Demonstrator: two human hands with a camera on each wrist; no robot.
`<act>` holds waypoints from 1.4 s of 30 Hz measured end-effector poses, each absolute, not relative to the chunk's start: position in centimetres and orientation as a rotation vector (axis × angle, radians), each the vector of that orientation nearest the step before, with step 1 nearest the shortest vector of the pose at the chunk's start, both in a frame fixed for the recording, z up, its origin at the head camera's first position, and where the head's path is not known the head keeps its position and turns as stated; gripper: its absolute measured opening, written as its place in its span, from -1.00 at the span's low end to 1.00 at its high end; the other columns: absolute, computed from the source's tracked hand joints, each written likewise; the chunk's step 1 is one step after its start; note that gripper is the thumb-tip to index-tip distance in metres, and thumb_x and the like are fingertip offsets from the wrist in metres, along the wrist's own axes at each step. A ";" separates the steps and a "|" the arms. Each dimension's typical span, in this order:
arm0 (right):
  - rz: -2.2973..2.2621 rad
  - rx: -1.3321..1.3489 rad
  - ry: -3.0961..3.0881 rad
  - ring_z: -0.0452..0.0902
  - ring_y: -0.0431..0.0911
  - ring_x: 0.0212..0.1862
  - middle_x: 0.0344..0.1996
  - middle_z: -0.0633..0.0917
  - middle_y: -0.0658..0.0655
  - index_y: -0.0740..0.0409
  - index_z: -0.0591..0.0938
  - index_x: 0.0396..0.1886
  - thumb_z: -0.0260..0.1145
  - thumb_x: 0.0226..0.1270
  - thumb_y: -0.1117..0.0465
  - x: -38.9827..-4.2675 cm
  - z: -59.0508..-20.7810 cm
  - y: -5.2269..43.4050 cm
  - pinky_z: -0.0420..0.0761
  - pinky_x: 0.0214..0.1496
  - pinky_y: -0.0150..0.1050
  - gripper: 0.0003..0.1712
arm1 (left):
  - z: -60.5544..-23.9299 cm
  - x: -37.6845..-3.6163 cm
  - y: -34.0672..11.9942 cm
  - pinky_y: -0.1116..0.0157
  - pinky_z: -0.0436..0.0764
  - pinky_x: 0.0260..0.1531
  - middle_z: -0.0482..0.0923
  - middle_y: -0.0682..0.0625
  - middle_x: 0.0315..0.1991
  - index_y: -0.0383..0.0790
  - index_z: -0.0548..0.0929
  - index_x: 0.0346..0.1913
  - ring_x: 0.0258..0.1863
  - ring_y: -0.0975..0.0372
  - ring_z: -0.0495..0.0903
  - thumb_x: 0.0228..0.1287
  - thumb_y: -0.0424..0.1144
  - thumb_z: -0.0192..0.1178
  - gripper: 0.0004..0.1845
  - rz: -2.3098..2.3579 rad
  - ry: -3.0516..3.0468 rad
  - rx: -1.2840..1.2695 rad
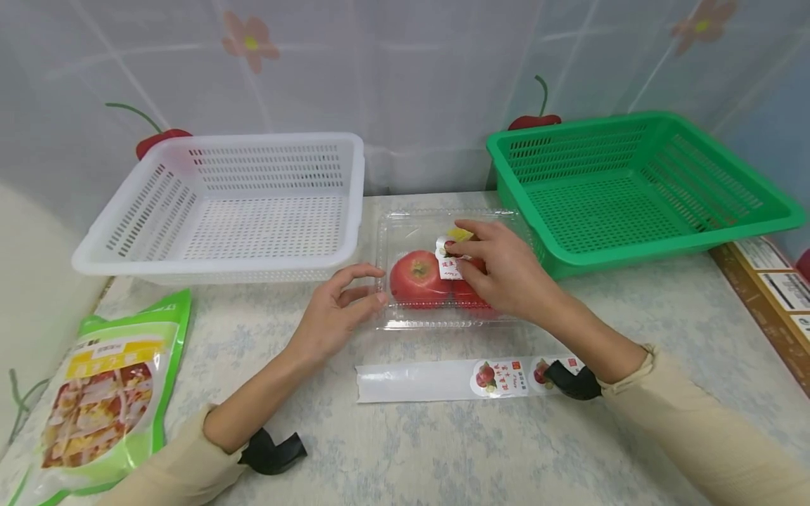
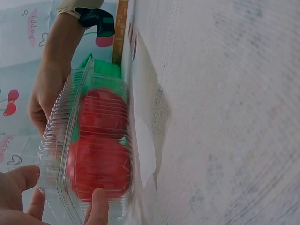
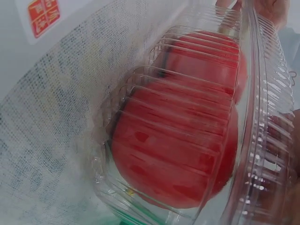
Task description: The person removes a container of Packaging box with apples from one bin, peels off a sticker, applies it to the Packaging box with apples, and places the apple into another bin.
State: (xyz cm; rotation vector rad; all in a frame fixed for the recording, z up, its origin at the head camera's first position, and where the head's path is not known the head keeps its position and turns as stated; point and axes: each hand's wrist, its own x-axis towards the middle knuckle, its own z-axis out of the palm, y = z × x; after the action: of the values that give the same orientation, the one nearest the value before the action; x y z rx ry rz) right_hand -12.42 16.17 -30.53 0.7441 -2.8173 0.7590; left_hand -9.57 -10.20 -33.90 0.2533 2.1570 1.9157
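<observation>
Two red apples point(image 1: 420, 278) lie in a clear plastic clamshell box point(image 1: 405, 225) in the middle of the table. My left hand point(image 1: 338, 302) holds the box's left end. In the left wrist view its fingers point(image 2: 23, 177) reach the upper lid edge and another digit lies against the side wall. Over the lid is my right hand point(image 1: 506, 270), fingers fairly straight, their tips on a white sticker point(image 1: 450, 268) with a printed red fruit. In the right wrist view the apples point(image 3: 173, 140) show through the ribbed side.
A strip of backing paper point(image 1: 411, 381) with more stickers lies in front of the box. Behind stand a white basket point(image 1: 215, 268) at left and a green basket point(image 1: 633, 251) at right. A green and white food bag point(image 1: 114, 393) lies at far left.
</observation>
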 end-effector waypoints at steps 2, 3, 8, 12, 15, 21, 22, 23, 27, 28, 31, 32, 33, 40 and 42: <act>0.710 0.755 -2.827 0.28 0.21 0.32 0.35 0.41 0.31 0.23 0.67 0.13 0.30 0.33 0.30 -12.5 -30.6 16.1 0.38 0.26 0.18 -0.62 | -33.9 -9.6 -10.2 0.16 0.61 0.04 0.27 0.04 0.36 -0.27 0.53 0.20 0.23 0.06 0.44 0.31 -0.36 0.26 -0.59 1.920 2.151 0.253; 0.695 0.760 -2.830 0.23 0.23 0.34 0.36 0.39 0.32 0.22 0.66 0.15 0.30 0.33 0.27 -12.5 -30.7 16.1 0.32 0.30 0.20 -0.61 | -33.9 -9.6 -10.2 0.16 0.61 0.04 0.27 0.04 0.36 -0.27 0.53 0.20 0.23 0.06 0.44 0.31 -0.36 0.26 -0.59 1.923 2.147 0.255; 0.644 0.762 -2.873 -0.11 0.29 0.49 0.44 0.24 0.36 0.18 0.60 0.25 0.32 0.37 0.14 -12.6 -30.7 16.2 -0.04 0.43 0.31 -0.52 | -33.9 -9.5 -10.3 0.14 0.61 0.05 0.27 0.04 0.36 -0.28 0.53 0.20 0.22 0.06 0.44 0.30 -0.37 0.27 -0.59 1.925 2.141 0.260; 0.570 0.748 -2.917 -0.24 0.29 0.52 0.47 0.16 0.38 0.14 0.52 0.33 0.32 0.38 -0.03 -12.7 -30.8 16.1 -0.14 0.45 0.31 -0.39 | -33.9 -9.5 -10.3 0.14 0.60 0.05 0.27 0.04 0.36 -0.26 0.53 0.19 0.22 0.06 0.44 0.30 -0.36 0.26 -0.59 1.924 2.143 0.257; 0.525 0.732 -2.938 -0.25 0.29 0.52 0.49 0.14 0.37 0.11 0.49 0.37 0.31 0.35 -0.13 -12.7 -30.7 16.0 -0.15 0.46 0.30 -0.31 | -34.0 -9.5 -10.3 0.13 0.60 0.05 0.26 0.04 0.37 -0.28 0.53 0.20 0.22 0.06 0.44 0.30 -0.36 0.26 -0.59 1.929 2.137 0.260; 0.536 0.738 -2.963 -0.28 0.27 0.53 0.50 0.10 0.35 0.09 0.47 0.39 0.31 0.33 -0.17 -12.7 -30.7 16.0 -0.21 0.47 0.27 -0.27 | -34.0 -9.5 -10.3 0.14 0.60 0.05 0.25 0.03 0.37 -0.29 0.52 0.20 0.24 0.04 0.42 0.31 -0.37 0.26 -0.59 1.937 2.131 0.276; 0.546 0.745 -2.967 -0.29 0.27 0.53 0.51 0.09 0.35 0.09 0.47 0.39 0.31 0.34 -0.16 -12.7 -30.7 16.0 -0.22 0.47 0.27 -0.27 | -34.0 -9.5 -10.3 0.14 0.60 0.05 0.25 0.02 0.37 -0.29 0.52 0.20 0.24 0.04 0.42 0.31 -0.37 0.26 -0.59 1.936 2.134 0.279; 0.562 0.753 -2.974 -0.31 0.27 0.53 0.51 0.07 0.35 0.09 0.46 0.40 0.30 0.35 -0.15 -12.8 -30.7 16.1 -0.23 0.47 0.27 -0.28 | -34.0 -9.5 -10.3 0.14 0.60 0.05 0.25 0.02 0.37 -0.28 0.52 0.20 0.24 0.03 0.42 0.31 -0.37 0.26 -0.59 1.935 2.136 0.281; 0.641 0.794 -3.037 -0.40 0.25 0.53 0.54 -0.03 0.33 0.09 0.38 0.45 0.26 0.39 -0.08 -13.1 -30.5 16.4 -0.27 0.45 0.31 -0.28 | -34.0 -9.5 -10.3 0.15 0.61 0.04 0.26 0.02 0.36 -0.27 0.53 0.20 0.24 0.04 0.42 0.31 -0.36 0.25 -0.60 1.931 2.138 0.280; 0.660 0.811 -3.059 -0.44 0.24 0.53 0.54 -0.07 0.32 0.09 0.35 0.47 0.24 0.41 -0.06 -13.2 -30.3 16.6 -0.27 0.44 0.33 -0.28 | -34.0 -9.5 -10.2 0.15 0.61 0.04 0.26 0.02 0.36 -0.27 0.53 0.20 0.24 0.04 0.42 0.31 -0.36 0.25 -0.60 1.929 2.135 0.276; 0.713 0.890 -3.123 -0.53 0.20 0.53 0.56 -0.16 0.29 0.06 0.26 0.52 0.18 0.46 -0.02 -13.6 -29.9 17.1 -0.26 0.41 0.39 -0.29 | -33.8 -9.5 -10.2 0.15 0.60 0.05 0.27 0.03 0.35 -0.26 0.53 0.20 0.23 0.05 0.43 0.32 -0.36 0.24 -0.60 1.928 2.119 0.255; 0.730 0.919 -3.141 -0.55 0.19 0.52 0.56 -0.18 0.28 0.06 0.23 0.53 0.16 0.48 -0.01 -13.7 -29.7 17.3 -0.26 0.40 0.40 -0.29 | -33.8 -9.5 -10.2 0.15 0.60 0.05 0.28 0.03 0.35 -0.25 0.53 0.21 0.22 0.05 0.43 0.32 -0.36 0.24 -0.60 1.928 2.113 0.248; 0.748 0.946 -3.157 -0.58 0.19 0.52 0.56 -0.21 0.27 0.05 0.21 0.54 0.15 0.50 0.00 -13.7 -29.5 17.5 -0.26 0.40 0.42 -0.29 | -33.8 -9.4 -10.1 0.15 0.60 0.06 0.29 0.02 0.34 -0.26 0.52 0.21 0.22 0.05 0.43 0.32 -0.36 0.24 -0.60 1.930 2.106 0.243; 0.894 1.075 -3.208 -0.63 0.15 0.51 0.57 -0.29 0.22 0.10 0.16 0.56 0.11 0.52 0.17 -14.2 -28.6 18.8 -0.21 0.41 0.39 -0.31 | -33.6 -9.4 -10.0 0.15 0.60 0.07 0.29 0.00 0.35 -0.27 0.50 0.24 0.24 0.05 0.41 0.34 -0.36 0.23 -0.58 1.935 2.078 0.215; 0.934 1.105 -3.193 -0.62 0.15 0.52 0.57 -0.25 0.23 0.14 0.19 0.54 0.13 0.51 0.20 -14.3 -28.4 19.1 -0.22 0.43 0.36 -0.33 | -33.6 -9.4 -10.0 0.16 0.60 0.07 0.28 0.01 0.35 -0.27 0.50 0.24 0.25 0.05 0.41 0.34 -0.36 0.24 -0.57 1.934 2.073 0.209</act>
State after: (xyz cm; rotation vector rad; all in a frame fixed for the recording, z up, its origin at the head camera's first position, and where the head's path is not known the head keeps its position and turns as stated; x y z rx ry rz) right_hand -14.26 19.09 -28.39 1.1047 -3.1929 0.9337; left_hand -9.36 -9.98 -33.58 0.2094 2.0734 1.9339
